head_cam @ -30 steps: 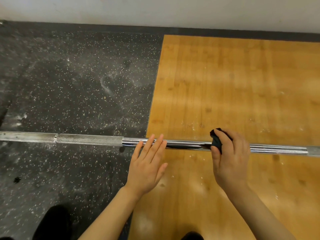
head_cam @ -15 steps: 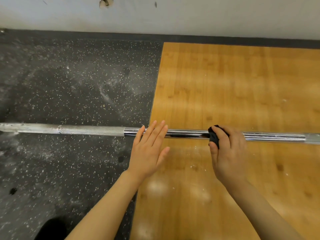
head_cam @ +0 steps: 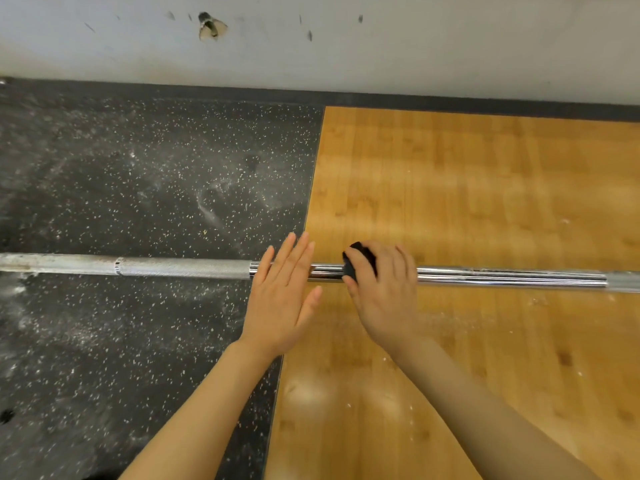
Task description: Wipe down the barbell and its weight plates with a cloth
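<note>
A steel barbell (head_cam: 180, 268) runs left to right across the view, with a rough knurled stretch on the left and shiny smooth chrome on the right. My right hand (head_cam: 384, 292) is closed around the smooth part, pressing a small black cloth (head_cam: 358, 261) onto the bar. My left hand (head_cam: 282, 292) lies flat with fingers straight and apart, resting over the bar just left of the cloth. No weight plates are in view.
Below the bar, black speckled rubber flooring (head_cam: 121, 174) dusted with white chalk covers the left, and a wooden platform (head_cam: 485, 202) the right. A pale wall (head_cam: 346, 46) with a dark baseboard and a chipped hole runs along the far side.
My right hand has slid the cloth leftward along the chrome, closing the gap to my left hand. The left hand has stayed flat on the bar.
</note>
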`<act>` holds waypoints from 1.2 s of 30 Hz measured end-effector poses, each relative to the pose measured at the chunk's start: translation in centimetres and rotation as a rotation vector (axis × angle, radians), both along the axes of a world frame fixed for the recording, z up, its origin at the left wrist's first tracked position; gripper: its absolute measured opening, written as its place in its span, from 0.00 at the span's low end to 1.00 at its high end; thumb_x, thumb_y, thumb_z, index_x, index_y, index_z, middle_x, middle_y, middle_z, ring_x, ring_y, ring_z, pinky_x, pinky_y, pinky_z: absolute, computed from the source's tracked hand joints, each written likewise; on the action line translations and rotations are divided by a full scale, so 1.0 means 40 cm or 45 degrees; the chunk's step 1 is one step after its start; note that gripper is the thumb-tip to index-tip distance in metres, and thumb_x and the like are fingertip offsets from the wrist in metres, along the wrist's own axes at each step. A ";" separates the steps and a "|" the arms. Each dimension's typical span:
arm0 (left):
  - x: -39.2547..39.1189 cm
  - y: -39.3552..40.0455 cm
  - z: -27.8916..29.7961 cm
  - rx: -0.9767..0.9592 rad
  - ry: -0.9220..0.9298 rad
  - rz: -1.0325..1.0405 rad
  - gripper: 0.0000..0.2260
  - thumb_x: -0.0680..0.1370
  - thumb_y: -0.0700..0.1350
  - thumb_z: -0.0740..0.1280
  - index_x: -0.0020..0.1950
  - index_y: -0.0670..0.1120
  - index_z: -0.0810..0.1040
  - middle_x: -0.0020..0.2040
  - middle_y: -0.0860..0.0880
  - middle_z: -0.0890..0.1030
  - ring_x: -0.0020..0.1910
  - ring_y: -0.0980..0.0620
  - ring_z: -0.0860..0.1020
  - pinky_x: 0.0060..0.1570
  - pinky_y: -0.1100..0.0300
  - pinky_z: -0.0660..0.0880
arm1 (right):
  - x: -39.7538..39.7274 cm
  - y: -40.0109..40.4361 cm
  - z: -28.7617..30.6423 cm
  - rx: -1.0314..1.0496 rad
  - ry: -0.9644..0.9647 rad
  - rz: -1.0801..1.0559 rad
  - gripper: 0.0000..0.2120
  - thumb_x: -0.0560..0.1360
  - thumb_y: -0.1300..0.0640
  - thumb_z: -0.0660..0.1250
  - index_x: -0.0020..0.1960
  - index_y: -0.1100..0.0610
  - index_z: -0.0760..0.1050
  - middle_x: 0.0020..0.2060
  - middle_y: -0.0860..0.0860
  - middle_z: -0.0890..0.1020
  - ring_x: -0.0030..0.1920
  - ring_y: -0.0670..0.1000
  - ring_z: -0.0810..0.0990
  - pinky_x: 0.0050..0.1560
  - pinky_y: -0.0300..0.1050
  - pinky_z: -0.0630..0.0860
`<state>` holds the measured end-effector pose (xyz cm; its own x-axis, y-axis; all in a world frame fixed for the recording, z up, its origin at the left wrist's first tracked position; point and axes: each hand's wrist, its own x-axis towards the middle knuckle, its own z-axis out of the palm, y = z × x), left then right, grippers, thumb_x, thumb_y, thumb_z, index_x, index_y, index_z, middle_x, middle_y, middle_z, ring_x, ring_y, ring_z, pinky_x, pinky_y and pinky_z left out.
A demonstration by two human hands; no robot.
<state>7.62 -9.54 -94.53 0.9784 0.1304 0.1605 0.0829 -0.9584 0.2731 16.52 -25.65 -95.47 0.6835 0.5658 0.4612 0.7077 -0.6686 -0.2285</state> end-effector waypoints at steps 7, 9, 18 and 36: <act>-0.029 0.013 -0.037 0.172 0.069 0.038 0.28 0.83 0.59 0.46 0.78 0.43 0.59 0.79 0.47 0.58 0.78 0.47 0.53 0.76 0.46 0.48 | 0.004 -0.020 -0.045 -0.203 -0.236 0.109 0.15 0.83 0.50 0.57 0.63 0.55 0.77 0.60 0.54 0.79 0.61 0.55 0.77 0.70 0.58 0.64; -0.034 0.017 -0.041 0.186 0.076 0.026 0.28 0.83 0.58 0.46 0.78 0.44 0.59 0.79 0.48 0.58 0.78 0.47 0.54 0.76 0.46 0.49 | 0.007 -0.040 -0.046 -0.206 -0.238 0.114 0.15 0.83 0.50 0.57 0.63 0.55 0.76 0.60 0.54 0.79 0.60 0.55 0.77 0.70 0.59 0.64; -0.013 0.027 -0.022 0.183 0.134 0.012 0.28 0.83 0.58 0.45 0.77 0.44 0.62 0.78 0.48 0.61 0.78 0.47 0.56 0.75 0.46 0.53 | 0.062 -0.162 -0.051 -0.210 -0.183 -0.024 0.14 0.82 0.50 0.59 0.63 0.56 0.73 0.60 0.55 0.76 0.59 0.57 0.75 0.67 0.57 0.64; -0.020 -0.018 -0.039 0.166 0.094 -0.034 0.29 0.83 0.58 0.46 0.78 0.40 0.57 0.79 0.43 0.56 0.78 0.47 0.52 0.75 0.47 0.52 | 0.147 -0.112 -0.013 -0.257 -0.148 -0.030 0.16 0.80 0.49 0.57 0.59 0.57 0.76 0.56 0.55 0.78 0.55 0.55 0.74 0.57 0.52 0.66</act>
<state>6.84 -10.26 -96.08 0.9910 0.0873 0.1018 0.0726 -0.9874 0.1405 22.40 -30.15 -95.99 0.6465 0.6393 0.4164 0.7052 -0.7090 -0.0063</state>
